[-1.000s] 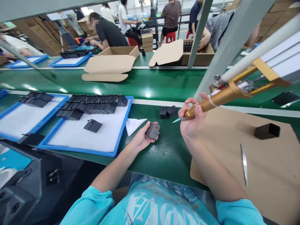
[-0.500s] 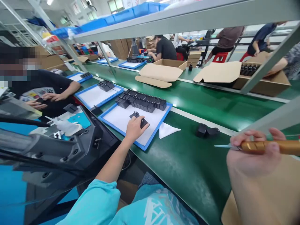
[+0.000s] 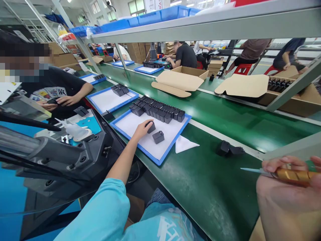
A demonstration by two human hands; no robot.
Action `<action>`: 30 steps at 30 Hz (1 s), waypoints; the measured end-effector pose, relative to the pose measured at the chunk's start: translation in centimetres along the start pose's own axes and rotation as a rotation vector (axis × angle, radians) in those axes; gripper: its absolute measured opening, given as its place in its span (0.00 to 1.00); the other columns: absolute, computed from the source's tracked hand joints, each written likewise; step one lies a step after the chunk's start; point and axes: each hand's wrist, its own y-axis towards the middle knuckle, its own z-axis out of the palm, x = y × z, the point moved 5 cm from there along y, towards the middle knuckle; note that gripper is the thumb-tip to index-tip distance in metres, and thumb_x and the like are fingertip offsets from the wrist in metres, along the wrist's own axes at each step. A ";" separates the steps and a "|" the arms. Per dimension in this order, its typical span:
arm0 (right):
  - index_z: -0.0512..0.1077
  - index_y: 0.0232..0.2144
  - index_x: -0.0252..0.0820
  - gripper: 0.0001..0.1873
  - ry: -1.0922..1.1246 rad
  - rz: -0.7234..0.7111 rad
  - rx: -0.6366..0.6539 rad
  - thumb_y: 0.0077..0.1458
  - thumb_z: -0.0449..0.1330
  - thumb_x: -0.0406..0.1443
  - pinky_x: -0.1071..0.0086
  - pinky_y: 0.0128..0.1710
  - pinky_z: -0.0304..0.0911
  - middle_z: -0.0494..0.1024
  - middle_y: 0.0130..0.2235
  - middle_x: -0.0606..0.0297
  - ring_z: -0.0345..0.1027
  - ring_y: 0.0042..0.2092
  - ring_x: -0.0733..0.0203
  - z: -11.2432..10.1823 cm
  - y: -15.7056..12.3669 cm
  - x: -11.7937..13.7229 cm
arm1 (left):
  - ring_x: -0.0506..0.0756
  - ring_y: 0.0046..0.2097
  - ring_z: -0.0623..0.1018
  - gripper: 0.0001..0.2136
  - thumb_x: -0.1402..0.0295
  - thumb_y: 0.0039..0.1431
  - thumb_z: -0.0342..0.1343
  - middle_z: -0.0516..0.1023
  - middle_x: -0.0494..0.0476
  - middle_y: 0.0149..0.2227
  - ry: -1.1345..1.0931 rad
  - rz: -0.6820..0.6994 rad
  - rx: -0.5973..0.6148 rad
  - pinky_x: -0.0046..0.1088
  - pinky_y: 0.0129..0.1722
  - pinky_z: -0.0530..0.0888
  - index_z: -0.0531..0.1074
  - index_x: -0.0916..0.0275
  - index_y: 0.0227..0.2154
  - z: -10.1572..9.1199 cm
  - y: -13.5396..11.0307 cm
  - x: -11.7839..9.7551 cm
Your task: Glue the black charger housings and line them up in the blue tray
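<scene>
A green conveyor belt [image 3: 213,187] runs across the middle and lower right of the frame. Left of centre on it lies a blue-rimmed tray [image 3: 126,124]. At the lower right edge, the right hand [image 3: 288,197] grips a gold tool [image 3: 292,174]. On the tray, the left hand [image 3: 142,129] closes its fingers on a small black block [image 3: 151,127], with a second block [image 3: 158,137] just beside it.

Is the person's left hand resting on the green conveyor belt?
No, the left hand touches a black block on the blue-framed tray, not the belt.
</scene>
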 end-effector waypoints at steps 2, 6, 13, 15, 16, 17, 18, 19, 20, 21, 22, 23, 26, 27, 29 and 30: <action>0.76 0.34 0.55 0.19 0.008 -0.022 0.002 0.36 0.61 0.49 0.66 0.13 0.40 0.69 0.22 0.71 0.52 0.17 0.63 -0.1 0.1 -0.1 | 0.60 0.53 0.76 0.21 0.54 0.65 0.46 0.78 0.57 0.52 -0.033 -0.009 0.003 0.37 0.54 0.71 0.73 0.59 0.52 0.2 0.2 0.7; 0.74 0.36 0.52 0.20 0.005 -0.040 0.036 0.37 0.61 0.48 0.66 0.13 0.40 0.69 0.22 0.72 0.51 0.17 0.63 -0.1 0.3 -0.1 | 0.60 0.53 0.76 0.23 0.52 0.65 0.44 0.78 0.59 0.51 -0.073 -0.031 0.015 0.37 0.54 0.72 0.73 0.61 0.52 0.3 0.2 0.8; 0.72 0.35 0.50 0.19 0.014 -0.049 0.062 0.37 0.59 0.46 0.68 0.10 0.41 0.65 0.19 0.76 0.50 0.16 0.63 -0.2 0.5 -0.1 | 0.60 0.54 0.75 0.22 0.51 0.63 0.48 0.78 0.56 0.52 -0.079 0.006 0.092 0.36 0.57 0.69 0.74 0.58 0.51 1.5 -1.6 -2.3; 0.72 0.36 0.50 0.19 0.012 -0.058 0.078 0.38 0.59 0.46 0.68 0.10 0.43 0.66 0.19 0.76 0.50 0.16 0.64 -0.3 0.6 -0.1 | 0.60 0.56 0.74 0.23 0.50 0.63 0.47 0.77 0.55 0.54 -0.069 0.015 0.149 0.36 0.59 0.68 0.73 0.58 0.53 1.5 -2.2 -3.3; 0.72 0.36 0.50 0.19 0.012 -0.058 0.081 0.38 0.59 0.46 0.68 0.10 0.43 0.66 0.19 0.76 0.50 0.16 0.64 -0.4 0.6 -0.2 | 0.61 0.58 0.73 0.25 0.49 0.63 0.46 0.75 0.56 0.56 -0.057 0.016 0.175 0.36 0.60 0.67 0.71 0.58 0.55 1.4 -2.5 -3.6; 0.72 0.36 0.50 0.19 0.015 -0.056 0.079 0.38 0.59 0.46 0.68 0.10 0.43 0.66 0.19 0.76 0.50 0.16 0.64 -0.4 0.7 -0.2 | 0.61 0.59 0.71 0.27 0.48 0.63 0.46 0.72 0.57 0.59 -0.037 0.022 0.199 0.37 0.61 0.66 0.69 0.58 0.58 1.3 -2.8 -4.0; 0.72 0.36 0.50 0.19 0.017 -0.056 0.075 0.38 0.58 0.46 0.68 0.10 0.43 0.66 0.19 0.76 0.50 0.16 0.64 -0.5 0.7 -0.3 | 0.62 0.61 0.69 0.30 0.47 0.62 0.48 0.69 0.59 0.61 -0.006 0.033 0.216 0.39 0.62 0.65 0.65 0.58 0.61 1.3 -3.1 -4.4; 0.72 0.36 0.50 0.19 0.017 -0.058 0.070 0.38 0.58 0.46 0.68 0.10 0.42 0.66 0.19 0.76 0.50 0.16 0.64 -0.5 0.7 -0.3 | 0.63 0.62 0.67 0.33 0.46 0.59 0.51 0.67 0.61 0.63 0.038 0.053 0.223 0.40 0.62 0.64 0.61 0.59 0.63 1.3 -3.4 -4.8; 0.72 0.36 0.51 0.19 0.014 -0.059 0.067 0.37 0.58 0.46 0.68 0.10 0.42 0.66 0.18 0.76 0.49 0.16 0.63 -0.5 0.7 -0.3 | 0.65 0.63 0.66 0.38 0.46 0.56 0.55 0.64 0.63 0.64 0.095 0.079 0.224 0.41 0.62 0.63 0.57 0.59 0.65 1.4 -3.8 -5.3; 0.72 0.35 0.51 0.19 0.007 -0.060 0.064 0.37 0.57 0.46 0.67 0.10 0.41 0.65 0.18 0.75 0.49 0.15 0.63 -0.4 0.7 -0.3 | 0.66 0.63 0.65 0.42 0.47 0.53 0.59 0.63 0.65 0.64 0.156 0.102 0.214 0.42 0.62 0.64 0.55 0.59 0.66 1.7 -4.1 -5.7; 0.73 0.35 0.52 0.19 -0.003 -0.060 0.058 0.38 0.57 0.46 0.67 0.10 0.41 0.66 0.19 0.74 0.49 0.16 0.62 -0.3 0.5 -0.3 | 0.67 0.63 0.65 0.43 0.48 0.51 0.62 0.63 0.66 0.63 0.214 0.116 0.199 0.44 0.61 0.65 0.54 0.59 0.66 2.0 -4.5 -6.0; 0.73 0.35 0.53 0.18 -0.013 -0.056 0.051 0.38 0.57 0.47 0.67 0.11 0.41 0.65 0.19 0.73 0.49 0.16 0.62 -0.2 0.4 -0.2 | 0.67 0.62 0.66 0.43 0.51 0.51 0.63 0.64 0.67 0.62 0.261 0.120 0.176 0.44 0.60 0.66 0.54 0.59 0.66 2.3 -4.7 -6.1; 0.75 0.35 0.56 0.17 -0.045 -0.029 0.016 0.40 0.58 0.48 0.66 0.15 0.41 0.65 0.21 0.70 0.49 0.19 0.61 0.2 -0.3 0.1 | 0.65 0.58 0.69 0.36 0.59 0.55 0.61 0.68 0.65 0.58 0.293 0.129 0.119 0.43 0.57 0.68 0.56 0.58 0.65 3.1 -4.8 -5.8; 0.76 0.34 0.57 0.16 -0.051 -0.018 0.010 0.40 0.59 0.48 0.66 0.16 0.41 0.64 0.22 0.69 0.49 0.19 0.61 0.3 -0.4 0.2 | 0.65 0.58 0.69 0.34 0.60 0.56 0.60 0.68 0.65 0.57 0.275 0.143 0.104 0.42 0.57 0.68 0.57 0.58 0.64 3.1 -4.3 -5.4; 0.76 0.33 0.59 0.15 -0.054 -0.006 0.010 0.38 0.58 0.47 0.66 0.17 0.41 0.65 0.23 0.68 0.49 0.20 0.61 0.6 -0.6 0.4 | 0.64 0.59 0.69 0.33 0.61 0.56 0.61 0.69 0.64 0.58 0.250 0.161 0.048 0.41 0.59 0.66 0.58 0.59 0.63 2.3 -2.7 -4.3; 0.76 0.32 0.59 0.15 -0.056 -0.006 0.008 0.38 0.57 0.46 0.66 0.16 0.40 0.65 0.23 0.68 0.48 0.20 0.61 0.6 -0.6 0.5 | 0.64 0.59 0.69 0.33 0.61 0.55 0.61 0.69 0.63 0.58 0.255 0.154 0.010 0.41 0.59 0.66 0.59 0.59 0.63 1.6 -1.5 -3.5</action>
